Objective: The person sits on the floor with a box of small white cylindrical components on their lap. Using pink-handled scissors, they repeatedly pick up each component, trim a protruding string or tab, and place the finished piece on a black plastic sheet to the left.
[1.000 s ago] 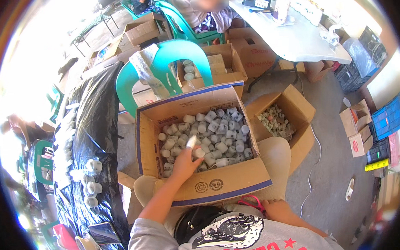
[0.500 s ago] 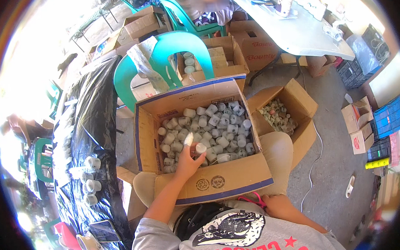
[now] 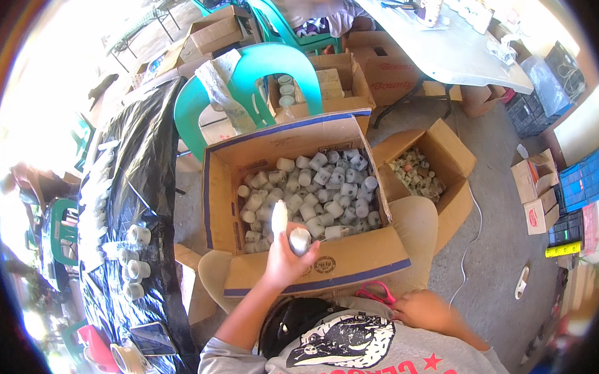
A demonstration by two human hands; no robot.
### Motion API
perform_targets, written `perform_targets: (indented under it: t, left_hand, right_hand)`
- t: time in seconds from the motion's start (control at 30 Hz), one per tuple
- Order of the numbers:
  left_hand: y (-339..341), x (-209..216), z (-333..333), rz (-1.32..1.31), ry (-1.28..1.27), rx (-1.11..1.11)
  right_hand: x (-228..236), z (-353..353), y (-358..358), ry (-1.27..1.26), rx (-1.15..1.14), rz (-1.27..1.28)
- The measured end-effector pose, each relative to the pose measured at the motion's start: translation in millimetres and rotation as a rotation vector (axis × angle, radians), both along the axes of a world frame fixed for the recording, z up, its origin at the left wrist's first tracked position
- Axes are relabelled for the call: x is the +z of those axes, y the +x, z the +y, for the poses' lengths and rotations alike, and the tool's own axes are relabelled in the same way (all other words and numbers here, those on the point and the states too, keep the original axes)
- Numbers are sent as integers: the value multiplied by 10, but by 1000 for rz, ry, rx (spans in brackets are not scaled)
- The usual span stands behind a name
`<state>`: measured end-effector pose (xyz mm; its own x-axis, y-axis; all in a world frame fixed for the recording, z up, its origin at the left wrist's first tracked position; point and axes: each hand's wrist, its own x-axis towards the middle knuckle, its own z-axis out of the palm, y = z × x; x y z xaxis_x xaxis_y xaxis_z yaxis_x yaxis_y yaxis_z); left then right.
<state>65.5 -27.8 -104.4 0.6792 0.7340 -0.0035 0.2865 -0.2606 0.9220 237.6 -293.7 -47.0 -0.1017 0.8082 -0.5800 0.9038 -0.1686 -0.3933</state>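
My left hand (image 3: pixel 287 263) is closed around a small white cylinder (image 3: pixel 300 238), held end-up over the near side of a large cardboard box (image 3: pixel 250 278). A white covering (image 3: pixel 279 216) wraps one fingertip of that hand. The box rests at my lap and holds a pile of similar whitish cylinders (image 3: pixel 313 186), some with grey marks. My right hand (image 3: pixel 412 308) is low by my lap, its fingers closed on pink-handled scissors (image 3: pixel 377 292). The blades are hard to make out.
A smaller carton (image 3: pixel 454 175) of greenish pieces stands right of the box. Beyond is a teal plastic chair (image 3: pixel 242 64). At left, a black-plastic-covered table (image 3: pixel 161 277) carries several white cylinders and a phone (image 3: pixel 154 339). A white table (image 3: pixel 433 50) stands far right; another person sits beyond.
My left hand has drawn back toward me with the cylinder, away from the pile, and turned. The right hand and scissors have shifted slightly.
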Motion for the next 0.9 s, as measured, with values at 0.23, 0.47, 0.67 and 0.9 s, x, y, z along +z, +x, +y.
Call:
perform_targets:
  t: [0.23,0.47,0.67,0.9]
  left_hand:
    - [-110,486,-409,-75,492,-157]
    - [-270,651,-566,-51,375,-122]
    - [-311,706,-503,2,426,-127]
    - [-241,599,-435,-52,473,-122]
  right_hand:
    - [447,835,-196,1033,-342,518]
    - [218,1242,-422,1203,-267,609]
    - [206,1289,-470,1188,-264,587]
    - [215,1276,-459,1189,-276,415]
